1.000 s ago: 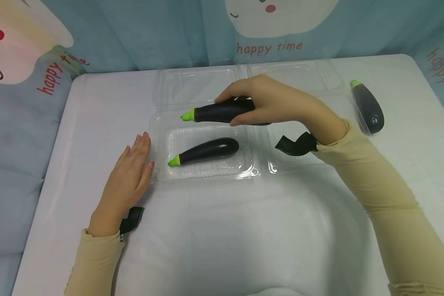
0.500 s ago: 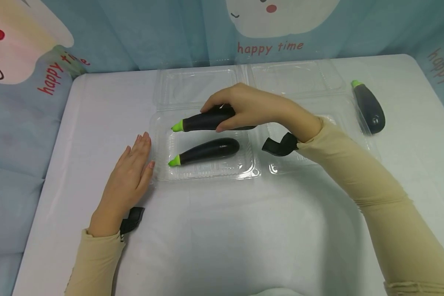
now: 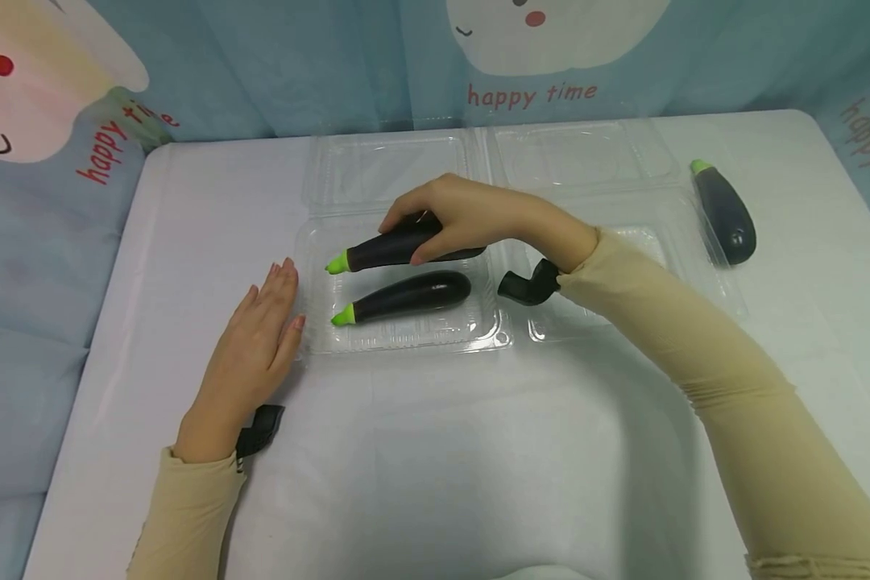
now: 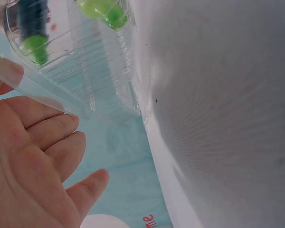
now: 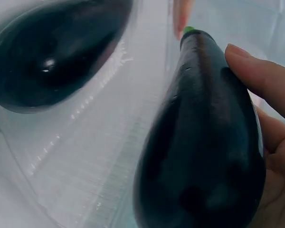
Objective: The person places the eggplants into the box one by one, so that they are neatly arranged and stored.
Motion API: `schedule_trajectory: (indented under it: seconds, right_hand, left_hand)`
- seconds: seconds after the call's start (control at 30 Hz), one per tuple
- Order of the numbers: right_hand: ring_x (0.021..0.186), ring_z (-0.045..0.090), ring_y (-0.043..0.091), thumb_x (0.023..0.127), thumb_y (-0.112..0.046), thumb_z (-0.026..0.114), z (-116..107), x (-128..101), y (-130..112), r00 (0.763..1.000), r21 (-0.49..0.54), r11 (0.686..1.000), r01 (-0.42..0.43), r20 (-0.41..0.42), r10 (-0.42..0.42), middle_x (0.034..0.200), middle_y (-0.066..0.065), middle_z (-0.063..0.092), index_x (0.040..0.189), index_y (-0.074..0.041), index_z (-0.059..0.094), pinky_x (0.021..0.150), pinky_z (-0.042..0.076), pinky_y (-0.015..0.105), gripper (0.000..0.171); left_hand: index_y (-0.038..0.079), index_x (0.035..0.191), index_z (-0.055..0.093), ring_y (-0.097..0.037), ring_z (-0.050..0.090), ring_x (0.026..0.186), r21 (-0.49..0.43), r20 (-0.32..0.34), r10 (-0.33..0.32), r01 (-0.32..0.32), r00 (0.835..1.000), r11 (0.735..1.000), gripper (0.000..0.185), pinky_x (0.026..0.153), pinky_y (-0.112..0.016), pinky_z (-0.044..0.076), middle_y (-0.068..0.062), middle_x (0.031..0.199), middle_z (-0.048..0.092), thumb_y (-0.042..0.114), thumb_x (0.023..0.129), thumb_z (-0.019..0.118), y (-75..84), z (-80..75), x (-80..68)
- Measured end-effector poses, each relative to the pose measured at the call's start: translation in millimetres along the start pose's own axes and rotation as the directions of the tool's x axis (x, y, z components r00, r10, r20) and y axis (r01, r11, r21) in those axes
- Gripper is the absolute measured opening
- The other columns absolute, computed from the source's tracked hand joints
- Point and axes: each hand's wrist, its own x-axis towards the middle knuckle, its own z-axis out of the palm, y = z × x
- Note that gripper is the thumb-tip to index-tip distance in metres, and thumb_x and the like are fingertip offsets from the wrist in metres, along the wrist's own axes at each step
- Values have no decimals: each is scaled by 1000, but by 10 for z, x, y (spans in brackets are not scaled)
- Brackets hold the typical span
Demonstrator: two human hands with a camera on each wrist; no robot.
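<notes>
Left hand: the left hand (image 3: 250, 346) lay flat on the worktop (image 3: 442, 451) near its left edge, fingers straight and relaxed, holding nothing; its fingertips sat just beside the left rim of the clear tray (image 3: 493, 334).
Clear tray: it stood on the middle of the worktop, lid folded open toward the far edge.
Lying eggplant: an eggplant (image 3: 406, 296) rested inside the tray's front half, green tip pointing to the left edge.
Right hand: the right hand (image 3: 471, 217) was clenched round a second eggplant (image 3: 380, 250), thumb and fingers wrapped over its thick end.
Held eggplant: it hung tilted over the far part of the same tray, green tip lower and to the left, close above the lying one but apart from it.
Second tray: another clear tray (image 3: 696, 242) sat to the right, touching the first.
Third eggplant: a third eggplant (image 3: 725, 216) lay near the far right corner of the worktop.
</notes>
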Motion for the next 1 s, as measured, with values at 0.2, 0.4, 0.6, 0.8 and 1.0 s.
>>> schedule_trajectory:
  seconds: [0.2, 0.4, 0.6, 0.8, 1.0]
  right_hand:
    - [99, 57, 15, 83, -14, 74, 59, 92, 65, 999, 2, 1000, -16, 44, 16, 119, 4, 63, 124, -4, 62, 89, 44, 29, 43]
    - [100, 56, 14, 84, -14, 74, 93, 158, 110, 997, -6, 1000, -24, 69, 25, 119, 3, 63, 124, -4, 61, 90, 43, 29, 43]
    - [100, 56, 15, 84, -14, 74, 114, 237, 120, 992, -27, 999, -35, 117, 38, 118, 4, 63, 123, -5, 62, 91, 42, 29, 42]
    - [104, 54, 16, 85, -15, 73, 170, 349, 119, 984, -50, 998, -46, 170, 54, 118, 4, 62, 123, -5, 62, 93, 40, 29, 41]
    - [108, 53, 18, 85, -14, 72, 193, 400, 115, 973, -89, 994, -69, 212, 87, 119, 6, 61, 123, -3, 60, 96, 39, 30, 41]
  left_hand:
    - [-6, 145, 31, -32, 31, 137, 0, 6, -5, 5, 1000, 1000, 52, 111, -53, 23, -21, 148, 34, 16, 99, 46, -3, 1, -1]
    - [-6, 145, 32, -31, 31, 138, 3, 6, -6, 6, 1000, 1000, 53, 111, -52, 23, -21, 148, 34, 12, 97, 49, 1, -3, -2]
    - [-7, 145, 32, -32, 31, 137, 3, 4, -3, 3, 1000, 1000, 53, 111, -53, 23, -22, 148, 34, 12, 98, 48, 1, -10, -5]
    - [-6, 145, 32, -33, 32, 137, 1, -10, 8, -8, 1000, 1000, 52, 109, -54, 25, -22, 147, 34, 17, 100, 44, -6, -6, -7]
    - [-7, 144, 32, -33, 32, 137, -2, -16, 19, -20, 1000, 1000, 52, 109, -54, 25, -21, 147, 35, 19, 101, 43, -10, 5, -3]
